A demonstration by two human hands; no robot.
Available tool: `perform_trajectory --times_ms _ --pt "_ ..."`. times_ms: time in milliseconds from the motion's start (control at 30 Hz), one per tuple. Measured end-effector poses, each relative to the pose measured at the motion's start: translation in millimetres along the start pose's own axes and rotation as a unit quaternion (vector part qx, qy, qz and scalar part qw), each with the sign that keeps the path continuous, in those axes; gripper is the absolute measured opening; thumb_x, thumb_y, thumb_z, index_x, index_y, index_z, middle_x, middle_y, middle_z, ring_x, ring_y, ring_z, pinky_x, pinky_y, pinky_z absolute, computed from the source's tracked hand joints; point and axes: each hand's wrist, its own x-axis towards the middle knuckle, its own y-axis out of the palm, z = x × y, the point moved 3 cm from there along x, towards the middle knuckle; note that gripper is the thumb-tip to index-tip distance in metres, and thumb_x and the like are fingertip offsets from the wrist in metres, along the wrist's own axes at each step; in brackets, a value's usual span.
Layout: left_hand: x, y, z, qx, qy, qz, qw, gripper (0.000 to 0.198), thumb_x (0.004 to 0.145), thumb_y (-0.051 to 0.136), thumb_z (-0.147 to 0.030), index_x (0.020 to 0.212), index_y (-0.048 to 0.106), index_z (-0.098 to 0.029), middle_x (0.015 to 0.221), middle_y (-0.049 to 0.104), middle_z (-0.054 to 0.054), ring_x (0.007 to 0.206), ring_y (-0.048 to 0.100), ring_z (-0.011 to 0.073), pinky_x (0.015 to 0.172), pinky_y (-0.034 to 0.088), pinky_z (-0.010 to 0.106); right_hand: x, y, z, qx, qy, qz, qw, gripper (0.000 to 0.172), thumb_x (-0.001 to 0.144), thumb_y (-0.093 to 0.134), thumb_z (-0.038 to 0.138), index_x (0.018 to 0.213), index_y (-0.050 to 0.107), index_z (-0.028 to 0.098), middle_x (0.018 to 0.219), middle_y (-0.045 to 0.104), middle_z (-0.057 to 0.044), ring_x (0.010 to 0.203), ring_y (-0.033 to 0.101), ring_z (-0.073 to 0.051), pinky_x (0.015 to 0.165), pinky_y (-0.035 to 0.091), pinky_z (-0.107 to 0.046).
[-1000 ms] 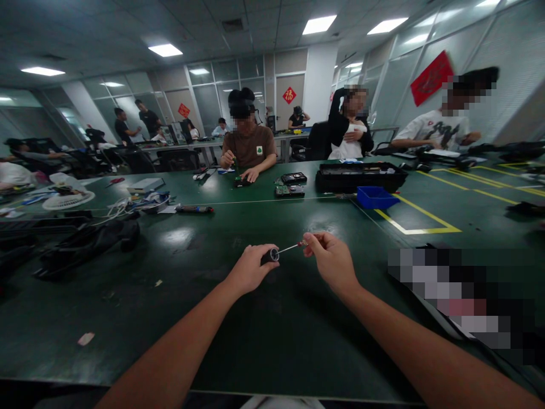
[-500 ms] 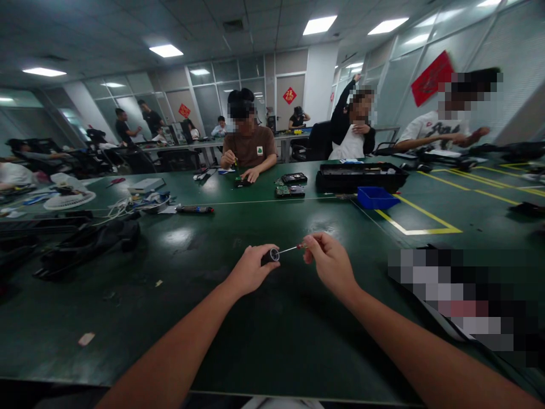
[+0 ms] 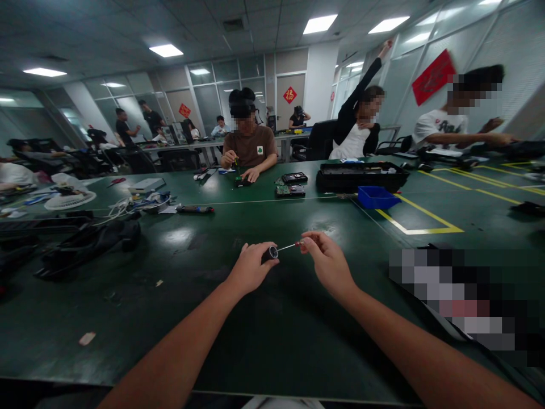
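The green worktable (image 3: 255, 352) spreads under your two arms, from nine o'clock to three o'clock. At twelve o'clock, on its far side, a co-worker (image 3: 251, 145) in a brown T-shirt is bent over a small dark device (image 3: 243, 181). A long black tray (image 3: 361, 180) lies at one o'clock, and the blue open bin (image 3: 378, 197) is just before it, on your side. At ten o'clock there is a bulky black object (image 3: 91, 247), but its kind I cannot tell.

Your left hand (image 3: 252, 267) is a little before twelve o'clock, above the table. Its fingers are clamped around a black cylindrical part (image 3: 269, 254), with the thumb at the lower side. The round, light-rimmed end of this part faces your right hand (image 3: 330, 262), which is between twelve and one o'clock. There the thumb and the fingers are pinched together on the red handle of a thin screwdriver (image 3: 289, 246). Its metal shaft points toward nine o'clock and reaches to the round end; whether the tip touches something inside, I cannot tell.

Farther at twelve o'clock lie two hard drives (image 3: 290, 191), one behind the other. A small paper scrap (image 3: 87, 338) lies near ten o'clock.
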Motion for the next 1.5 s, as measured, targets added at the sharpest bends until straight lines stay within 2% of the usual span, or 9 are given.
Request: perform_trajectory --times_ms 167,300,567,800,1033,1167,1300,1400,1500 --pt "3 0.8 1 0.012 -0.004 0.014 1.000 0.035 0.091 0.061 -0.029 0.126 0.058 -0.031 0.125 0.064 0.003 0.120 0.055 0.0257 0.118 0.009 0.066 17 -9 -19 0.156 0.138 -0.010 0.978 0.025 0.079 0.065 0.047 0.076 0.060 0.023 0.067 0.057 -0.001 0.060 0.055 -0.017 0.070 0.053 -0.037" --pt "5 4.5 9 0.029 -0.042 0.045 0.998 0.033 0.090 0.064 -0.029 0.123 0.060 -0.031 0.122 0.065 0.004 0.120 0.055 0.0283 0.115 0.008 0.071 23 -17 -25 0.131 0.114 -0.053 0.983 0.027 0.076 0.070 0.048 0.076 0.061 0.022 0.071 0.061 -0.003 0.062 0.056 -0.017 0.065 0.052 -0.035" --pt "2 5.9 10 -0.005 -0.028 0.039 0.999 0.033 0.090 0.064 -0.029 0.123 0.059 -0.032 0.120 0.065 0.001 0.119 0.055 0.0255 0.117 0.013 0.065 15 -8 -19 0.046 0.048 -0.022 0.998 0.031 0.081 0.064 0.052 0.084 0.063 0.021 0.077 0.065 -0.003 0.068 0.061 -0.018 0.068 0.050 -0.034" --pt "2 2.8 -1 -0.059 0.013 0.029 0.998 0.028 0.086 0.068 -0.023 0.113 0.063 -0.027 0.111 0.067 0.001 0.104 0.060 0.0231 0.096 0.045 0.039 10 -3 -14 0.012 0.027 0.003 1.000 0.029 0.086 0.060 0.049 0.086 0.063 0.020 0.078 0.067 -0.003 0.069 0.063 -0.018 0.070 0.050 -0.034" --pt "1 3.0 -3 -0.049 0.002 0.033 0.998 0.018 0.086 0.067 -0.023 0.103 0.065 -0.025 0.102 0.067 0.001 0.098 0.060 0.0219 0.086 0.046 0.035 2 -6 5 -0.150 -0.020 0.027 0.988 0.030 0.089 0.058 0.049 0.082 0.064 0.021 0.067 0.065 -0.002 0.062 0.060 -0.018 0.059 0.043 -0.031" --pt "2 3.7 -4 -0.033 0.008 0.026 0.999 0.016 0.086 0.067 -0.023 0.102 0.064 -0.023 0.102 0.067 0.002 0.098 0.060 0.0226 0.087 0.045 0.036 -3 -4 11 -0.159 -0.065 0.037 0.984 0.019 0.092 0.052 0.037 0.096 0.062 0.022 0.076 0.067 -0.002 0.069 0.062 -0.019 0.063 0.045 -0.031" --pt "2 6.6 -3 -0.015 0.019 0.023 0.999 0.021 0.086 0.068 -0.024 0.107 0.065 -0.024 0.104 0.068 0.002 0.099 0.059 0.0235 0.089 0.043 0.038 -6 0 12 -0.209 -0.084 0.046 0.973 0.027 0.096 0.046 0.042 0.085 0.061 0.022 0.067 0.062 0.000 0.060 0.057 -0.017 0.058 0.040 -0.031" --pt "3 7.9 -3 -0.011 0.021 0.015 1.000 0.022 0.086 0.068 -0.024 0.108 0.065 -0.025 0.105 0.068 0.002 0.099 0.058 0.0235 0.091 0.043 0.039 -4 0 8 -0.168 -0.074 0.020 0.983 0.022 0.094 0.050 0.041 0.089 0.061 0.023 0.075 0.064 -0.002 0.067 0.059 -0.019 0.062 0.043 -0.032" --pt "4 3.7 -4 -0.033 0.008 -0.030 0.999 0.021 0.087 0.066 -0.022 0.108 0.063 -0.025 0.106 0.067 0.002 0.099 0.059 0.0222 0.091 0.044 0.038 4 -2 -3 -0.033 -0.032 -0.010 0.999 0.018 0.087 0.059 0.041 0.091 0.059 0.023 0.078 0.065 -0.002 0.075 0.062 -0.020 0.072 0.049 -0.035"
